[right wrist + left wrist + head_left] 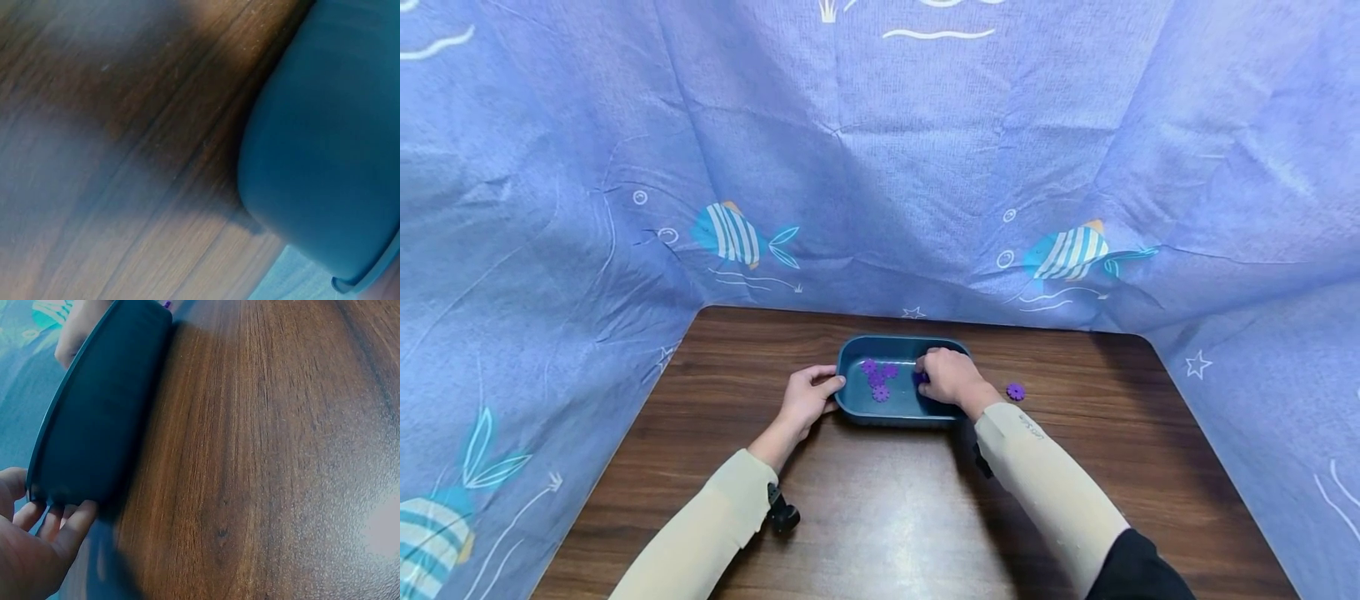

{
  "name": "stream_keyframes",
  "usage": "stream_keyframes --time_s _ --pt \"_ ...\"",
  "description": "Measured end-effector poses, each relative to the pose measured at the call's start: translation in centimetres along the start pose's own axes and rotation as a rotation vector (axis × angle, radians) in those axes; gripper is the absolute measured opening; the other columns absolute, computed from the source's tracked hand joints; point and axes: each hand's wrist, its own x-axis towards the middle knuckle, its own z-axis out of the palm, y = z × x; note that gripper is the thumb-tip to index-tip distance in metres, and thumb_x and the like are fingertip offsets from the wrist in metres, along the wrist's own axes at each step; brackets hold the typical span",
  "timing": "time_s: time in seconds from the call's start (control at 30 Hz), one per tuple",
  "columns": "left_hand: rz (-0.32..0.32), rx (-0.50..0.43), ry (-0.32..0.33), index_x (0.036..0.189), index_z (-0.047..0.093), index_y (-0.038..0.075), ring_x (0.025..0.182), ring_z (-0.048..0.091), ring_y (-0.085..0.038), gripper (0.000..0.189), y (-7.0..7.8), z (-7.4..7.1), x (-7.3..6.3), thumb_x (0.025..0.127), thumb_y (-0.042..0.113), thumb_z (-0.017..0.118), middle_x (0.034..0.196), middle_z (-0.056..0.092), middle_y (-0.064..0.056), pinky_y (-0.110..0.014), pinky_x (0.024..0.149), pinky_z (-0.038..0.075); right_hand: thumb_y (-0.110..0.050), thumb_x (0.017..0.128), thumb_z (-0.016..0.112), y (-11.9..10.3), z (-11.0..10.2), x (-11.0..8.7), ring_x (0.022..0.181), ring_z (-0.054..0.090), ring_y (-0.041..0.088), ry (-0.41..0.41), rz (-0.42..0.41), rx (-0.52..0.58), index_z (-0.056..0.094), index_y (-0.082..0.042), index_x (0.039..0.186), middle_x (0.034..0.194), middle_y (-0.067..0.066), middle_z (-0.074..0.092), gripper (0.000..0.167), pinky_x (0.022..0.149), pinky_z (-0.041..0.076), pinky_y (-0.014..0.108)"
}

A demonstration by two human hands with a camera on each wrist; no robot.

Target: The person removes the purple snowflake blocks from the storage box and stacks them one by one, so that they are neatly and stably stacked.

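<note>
A dark teal plastic basin (902, 422) stands on the table. My left hand (807, 398) grips its left end, the thumb at the rim and the fingers against the outer wall; the left wrist view shows these fingers (78, 528) on the basin wall. Over the basin's right part, my right hand (950, 375) reaches inside with curled fingers. A purple notched disc (921, 378) shows between its thumb and fingertips, mostly covered. Several similar purple discs (880, 392) lie in a cluster on the basin floor, left of that hand. The right wrist view shows the basin's outer wall (325, 144).
One purple notched disc (1016, 392) lies on the wooden table (865, 508), right of the basin. A blue fish-patterned cloth (917, 167) hangs behind the table and along both sides. Black wrist devices (783, 515) sit below the sleeves.
</note>
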Motion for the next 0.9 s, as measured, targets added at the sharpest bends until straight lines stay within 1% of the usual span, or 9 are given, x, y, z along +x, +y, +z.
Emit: stream_keyframes --time_s 0.13,0.27,0.4,0.53,0.7,0.9 --pt "-0.005 -0.001 0.001 0.132 0.065 -0.001 0.111 0.07 -0.033 0.036 -0.2 0.0 0.1 0.098 0.01 0.07 0.126 0.068 -0.025 -0.04 0.082 0.064 -0.028 0.091 0.076 0.4 -0.1 -0.3 0.104 0.065 0.023 0.032 -0.037 0.015 0.075 -0.012 0.118 0.115 0.007 0.071 0.031 0.095 0.057 0.047" --pt "-0.005 0.002 0.003 0.132 0.066 0.0 0.11 0.07 -0.033 0.036 -0.3 0.0 0.1 0.099 0.01 0.069 0.126 0.068 -0.024 -0.04 0.082 0.064 -0.029 0.092 0.075 0.9 -0.4 -0.7 0.104 0.065 0.021 0.054 -0.065 0.064 0.076 -0.013 0.118 0.118 0.006 0.07 0.031 0.099 0.056 0.046" --pt "-0.006 0.001 0.007 0.132 0.066 0.0 0.109 0.07 -0.032 0.035 -0.3 0.0 0.1 0.098 0.011 0.07 0.126 0.068 -0.024 -0.04 0.081 0.064 -0.03 0.093 0.074 1.3 -0.6 -1.1 0.106 0.064 0.021 0.057 -0.06 0.13 0.076 -0.013 0.12 0.122 0.006 0.069 0.031 0.105 0.054 0.044" --pt "-0.001 -0.004 0.007 0.132 0.066 -0.001 0.109 0.07 -0.033 0.035 -0.1 0.1 0.0 0.098 0.01 0.07 0.125 0.068 -0.025 -0.039 0.08 0.064 -0.03 0.093 0.075 1.7 -0.8 -1.3 0.11 0.065 0.023 0.081 -0.057 0.17 0.076 -0.013 0.12 0.124 0.006 0.07 0.032 0.106 0.053 0.044" --pt "0.0 -0.008 0.008 0.132 0.066 -0.001 0.109 0.07 -0.032 0.036 0.0 0.1 -0.1 0.098 0.009 0.07 0.126 0.068 -0.026 -0.039 0.079 0.064 -0.027 0.091 0.076 2.1 -0.7 -1.5 0.111 0.067 0.024 0.128 -0.094 0.199 0.077 -0.011 0.117 0.12 0.006 0.073 0.031 0.104 0.054 0.044" --pt "0.002 -0.007 0.009 0.132 0.066 -0.001 0.108 0.071 -0.031 0.036 0.0 0.1 -0.1 0.098 0.009 0.07 0.125 0.068 -0.025 -0.039 0.08 0.064 -0.025 0.087 0.078 2.4 -0.9 -1.8 0.104 0.068 0.02 0.2 -0.132 0.226 0.079 -0.009 0.113 0.111 0.003 0.074 0.03 0.097 0.057 0.042"
